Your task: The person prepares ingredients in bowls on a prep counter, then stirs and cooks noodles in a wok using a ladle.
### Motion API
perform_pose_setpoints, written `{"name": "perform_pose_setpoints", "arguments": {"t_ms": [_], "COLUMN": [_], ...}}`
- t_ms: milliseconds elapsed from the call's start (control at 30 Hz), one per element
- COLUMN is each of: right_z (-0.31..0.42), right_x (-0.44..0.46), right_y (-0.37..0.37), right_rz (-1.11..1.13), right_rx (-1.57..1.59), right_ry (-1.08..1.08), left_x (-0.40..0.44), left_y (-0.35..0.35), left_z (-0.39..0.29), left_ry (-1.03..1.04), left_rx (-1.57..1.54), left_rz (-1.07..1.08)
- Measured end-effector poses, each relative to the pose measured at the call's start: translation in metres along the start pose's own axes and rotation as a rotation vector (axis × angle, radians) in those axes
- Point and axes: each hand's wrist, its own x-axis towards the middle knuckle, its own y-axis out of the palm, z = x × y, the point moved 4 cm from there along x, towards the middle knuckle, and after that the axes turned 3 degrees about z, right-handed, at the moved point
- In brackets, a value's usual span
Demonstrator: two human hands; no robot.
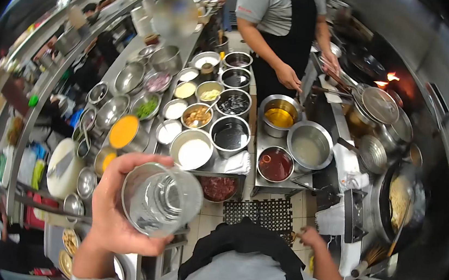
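Observation:
My left hand (102, 220) is raised close to the camera, its thumb and fingers wrapped round a clear drinking glass (160, 201). The glass is tilted, so I look into its mouth; whether it holds any liquid is hard to tell. Behind it stand a pot of white liquid (191, 150) and a container of orange sauce (124, 131). Low on the right, my right hand (311, 237) hangs beside my body with its fingers curled. What it holds, if anything, is too small to make out. It is nearest to the counter edge by the stove.
A co-worker (277, 31) in a black apron stands ahead, handling utensils at the stove. Flames (388, 78) burn at the back right. A wok (401, 205) with food and a ladle sits at right. Pots of dark red sauce (275, 164) and pale liquid (310, 144) stand mid-counter.

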Motion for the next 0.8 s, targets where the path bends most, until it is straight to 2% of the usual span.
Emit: {"name": "perform_pose_setpoints", "arguments": {"t_ms": [33,67,100,133,167,300,333,367,400,433,467,533,633,667,733,800], "right_z": [-0.041,-0.075,-0.107,-0.13,-0.148,-0.191,-0.207,-0.226,-0.218,-0.212,-0.184,-0.176,-0.153,-0.15,-0.137,-0.133], "right_x": [0.029,0.046,0.061,0.069,0.074,0.078,0.08,0.08,0.073,0.063,0.042,0.048,0.044,0.047,0.055,0.055], "right_y": [0.027,0.048,0.069,0.083,0.091,0.101,0.1,0.1,0.087,0.073,0.059,0.056,0.051,0.055,0.06,0.066], "right_rz": [0.048,0.134,0.222,0.299,0.348,0.419,0.404,0.408,0.443,0.155,-0.039,-0.045,-0.065,-0.058,0.01,0.016], "right_rx": [-0.048,-0.231,-0.414,-0.568,-0.684,-1.188,-1.261,-1.274,-0.493,0.318,0.472,0.538,0.578,0.563,0.503,0.477], "right_ry": [0.033,0.06,0.071,0.045,-0.014,-0.373,-0.442,-0.463,0.041,0.407,0.378,0.341,0.284,0.277,0.206,0.246], "left_x": [0.004,0.008,0.012,0.017,0.02,0.03,0.032,0.032,0.032,0.032,0.032,0.029,0.023,0.027,0.02,0.01], "left_y": [0.0,0.001,-0.001,0.002,0.005,0.017,0.021,0.021,0.02,0.019,0.021,0.021,0.023,0.03,0.027,0.025], "left_z": [-0.013,-0.025,-0.036,-0.049,-0.062,-0.083,-0.088,-0.083,-0.077,-0.072,-0.073,-0.074,-0.067,-0.068,-0.087,-0.079], "left_ry": [0.045,0.095,0.092,0.148,0.216,0.244,0.398,0.432,0.467,0.503,0.527,0.553,0.409,0.488,0.17,0.149], "left_rx": [0.045,0.093,0.104,0.085,0.081,0.066,-0.023,0.016,0.055,0.093,0.176,0.267,0.228,0.13,0.072,0.113], "left_rz": [0.066,0.13,0.097,0.206,0.316,0.407,0.326,0.338,0.349,0.359,0.39,0.418,0.438,0.387,0.477,0.426]}}
